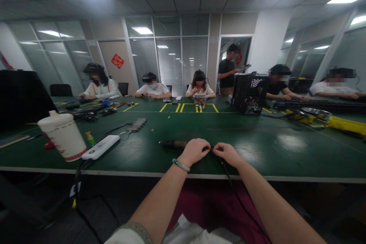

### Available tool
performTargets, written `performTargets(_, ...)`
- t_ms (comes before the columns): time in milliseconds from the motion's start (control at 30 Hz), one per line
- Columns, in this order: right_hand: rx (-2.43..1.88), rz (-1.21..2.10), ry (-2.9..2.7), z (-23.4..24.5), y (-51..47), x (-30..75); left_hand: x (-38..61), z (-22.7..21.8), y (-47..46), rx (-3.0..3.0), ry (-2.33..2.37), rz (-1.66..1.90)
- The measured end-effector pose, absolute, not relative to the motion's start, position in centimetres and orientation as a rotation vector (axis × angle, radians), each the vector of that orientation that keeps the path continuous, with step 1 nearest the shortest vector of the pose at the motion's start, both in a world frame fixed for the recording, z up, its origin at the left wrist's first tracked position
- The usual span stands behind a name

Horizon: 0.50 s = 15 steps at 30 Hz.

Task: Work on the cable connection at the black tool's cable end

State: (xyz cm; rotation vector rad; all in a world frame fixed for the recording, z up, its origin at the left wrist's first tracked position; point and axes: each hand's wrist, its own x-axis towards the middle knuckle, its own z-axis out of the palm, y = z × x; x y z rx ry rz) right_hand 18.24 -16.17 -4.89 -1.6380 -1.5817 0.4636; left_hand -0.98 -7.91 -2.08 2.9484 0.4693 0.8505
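A dark, tube-shaped tool [173, 144], which looks like an electric screwdriver, lies level just above the green table with its narrow metal tip to the left. Around its rear part my left hand [196, 150] is closed, with a bangle on the wrist. Close by on the right, my right hand [228, 153] pinches the end of a black cable [225, 167] at the tool's back end. Fingers hide the joint there, so whether plug and tool are connected I cannot tell. From my right hand the cable drops over the table's front edge toward my lap.
On the left stand a white cup [63, 137] and a white power strip [101, 146] with cords. A black computer case [248, 93] stands at the back right, near yellow-handled gear [345, 124]. Several people sit across the green table [271, 156]; one stands behind them.
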Motion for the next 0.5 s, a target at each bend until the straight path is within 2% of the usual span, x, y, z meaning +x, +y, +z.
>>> performTargets(500, -1.636, 0.458, -1.579, -4.91, -16.2, 18.2, -1.03, -1.93, -7.94, 2.93, 0.467, 0.877)
